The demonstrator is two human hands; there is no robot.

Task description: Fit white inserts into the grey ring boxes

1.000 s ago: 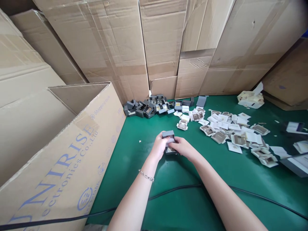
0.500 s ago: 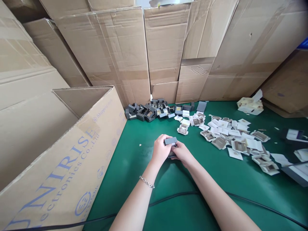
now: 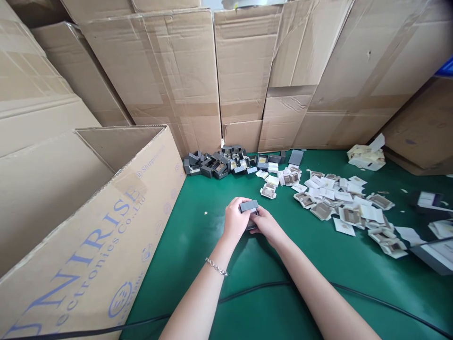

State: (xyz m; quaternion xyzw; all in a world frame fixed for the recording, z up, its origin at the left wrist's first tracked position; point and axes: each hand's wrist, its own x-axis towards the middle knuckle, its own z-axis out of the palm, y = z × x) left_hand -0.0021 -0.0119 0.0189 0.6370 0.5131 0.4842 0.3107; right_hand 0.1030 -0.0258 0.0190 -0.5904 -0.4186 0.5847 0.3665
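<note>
A small dark grey box [image 3: 249, 206] is held between my two hands, above the middle of the green table. My left hand [image 3: 235, 218] wraps the box from the left, its fingers closed on it. On the right side my right hand [image 3: 267, 225] grips the same box with thumb and fingers. The inside of the box and most of its lower part are hidden by my fingers. Beyond my hands lies a pile of similar dark small boxes [image 3: 220, 169], several of them open.
White paper cards and moulded inserts [image 3: 322, 213] lie scattered at the right. A large cardboard carton [image 3: 116, 226] stands at the left. Flattened cardboard [image 3: 184, 85] lines the back. A black cable [image 3: 255, 286] crosses the table [image 3: 198, 264] under my forearms. A tissue pack [image 3: 366, 157] sits at the back right.
Little differs. My hands keep the same hold on the grey box, and the whole view has shifted very slightly.
</note>
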